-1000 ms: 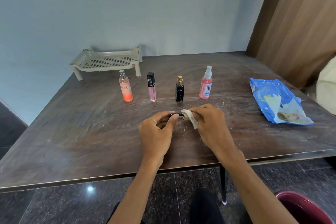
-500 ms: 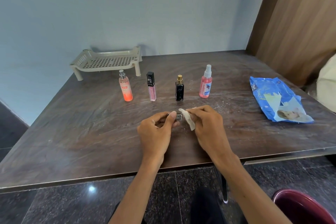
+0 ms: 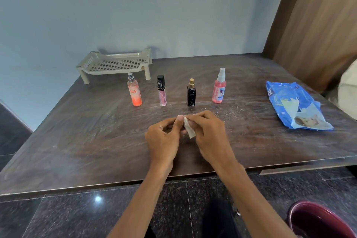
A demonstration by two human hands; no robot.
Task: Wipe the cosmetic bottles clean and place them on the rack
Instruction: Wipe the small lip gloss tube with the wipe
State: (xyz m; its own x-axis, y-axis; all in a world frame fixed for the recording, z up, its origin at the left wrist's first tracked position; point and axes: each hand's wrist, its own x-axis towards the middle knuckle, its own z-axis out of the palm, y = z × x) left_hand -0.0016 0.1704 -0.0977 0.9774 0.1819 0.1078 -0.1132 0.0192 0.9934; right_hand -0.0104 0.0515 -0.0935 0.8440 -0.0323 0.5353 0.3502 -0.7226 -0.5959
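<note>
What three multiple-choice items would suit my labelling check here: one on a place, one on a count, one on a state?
1. Where is the rack?
A. At the far left of the table, behind the bottles
B. On the floor
C. At the table's near right corner

2. How many bottles stand in the row?
A. Two
B. Four
C. Six

3. What state is the right hand in?
A. Flat on the table
B. Pinching a wipe
C. Gripping a spray bottle

Answers: 1 A, the rack stands beyond the row's left end. 2 B, four bottles stand upright side by side. 3 B, its fingers curl on the white wipe.
</note>
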